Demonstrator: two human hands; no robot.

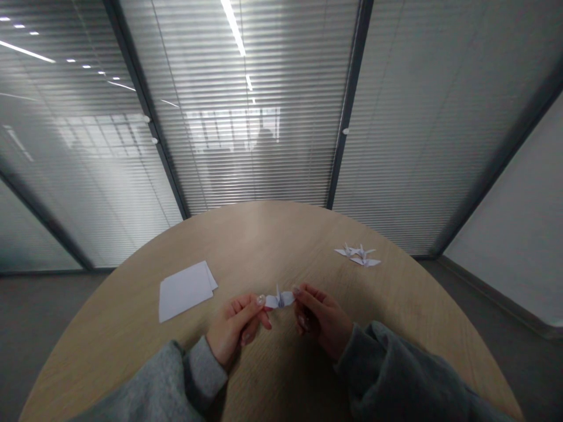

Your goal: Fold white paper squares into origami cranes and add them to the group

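A small white paper crane [280, 300] is stretched between my two hands over the near middle of the table. My left hand [240, 322] pinches one wing between thumb and fingers. The opposite wing is pinched by my right hand [323, 316]. Between the wings a thin pointed part of the crane stands upright. The fingertips cover the outer ends of both wings.
Folded paper cranes [358, 254] sit close together at the right of the round wooden table [264, 234]. Left of my hands lies a stack of white paper sheets [187, 291]. Glass panels with blinds [259, 158] rise behind the table's far edge.
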